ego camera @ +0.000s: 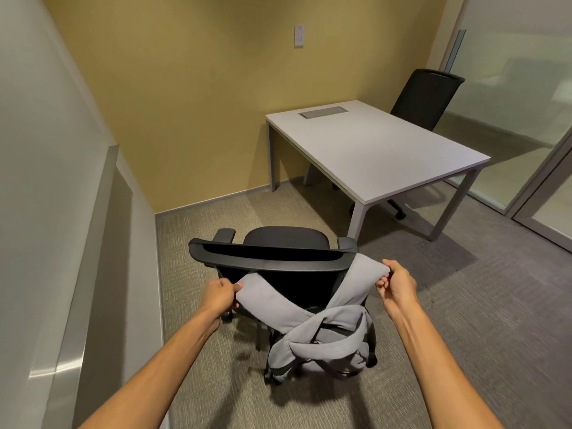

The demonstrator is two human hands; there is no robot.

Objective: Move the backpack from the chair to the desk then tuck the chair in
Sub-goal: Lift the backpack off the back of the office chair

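A grey backpack (pixel 322 345) hangs behind the backrest of a black office chair (pixel 269 258), its two wide shoulder straps crossing above the bag body. My left hand (pixel 221 297) grips the end of the left strap, just below the backrest's top rail. My right hand (pixel 394 283) pinches the right strap, which lies over the backrest's right corner. The chair stands on the carpet, pulled away from the white desk (pixel 380 150), with its seat facing away from me.
A second black chair (pixel 427 97) stands behind the desk's far side. A grey cable hatch (pixel 322 112) is set in the desk top. A low partition wall (pixel 102 243) runs along the left. Glass panels (pixel 526 103) close the right side. Carpet lies between chair and desk.
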